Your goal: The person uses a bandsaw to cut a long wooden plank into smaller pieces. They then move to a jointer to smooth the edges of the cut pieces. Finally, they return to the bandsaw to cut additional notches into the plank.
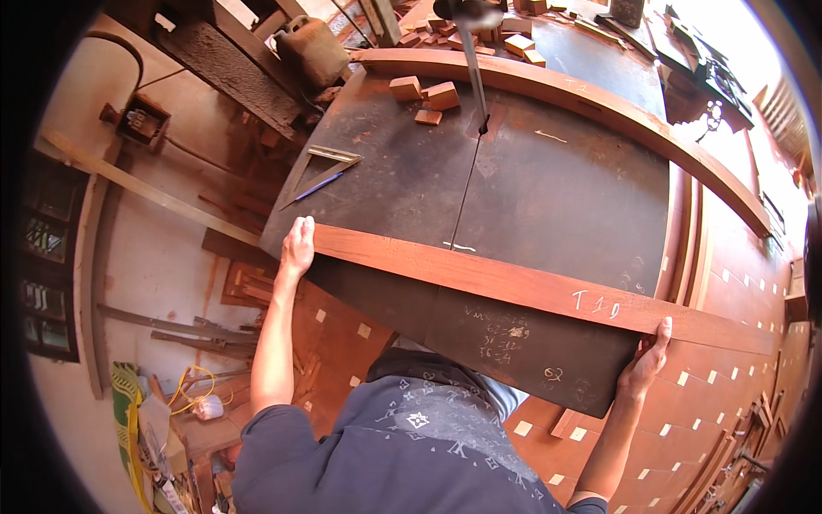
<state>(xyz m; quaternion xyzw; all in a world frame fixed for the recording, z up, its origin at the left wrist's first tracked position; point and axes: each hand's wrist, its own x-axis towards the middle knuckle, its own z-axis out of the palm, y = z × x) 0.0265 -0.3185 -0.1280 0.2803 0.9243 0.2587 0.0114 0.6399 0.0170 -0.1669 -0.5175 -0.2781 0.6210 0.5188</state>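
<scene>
A long reddish-brown wooden board (497, 271) with chalk marks lies across the near part of a dark saw table (565, 206), its right end reaching past the table's edge. My left hand (298, 247) is closed around the board's left end. Farther along, my right hand (647, 360) grips the near edge toward the right end, thumb on top. Beyond the board, an upright saw blade (476, 77) enters the table at the end of a narrow slot. On the left of the table lie a try square (334, 154) and a blue pen (318, 187).
A second long wooden beam (565, 86) crosses the table's far side. Small wood blocks (440, 95) sit left of the blade, with more offcuts (518, 44) behind the beam. A dirty jerrycan (311, 51) stands at the back left. Tiled floor (698, 403) extends on the right.
</scene>
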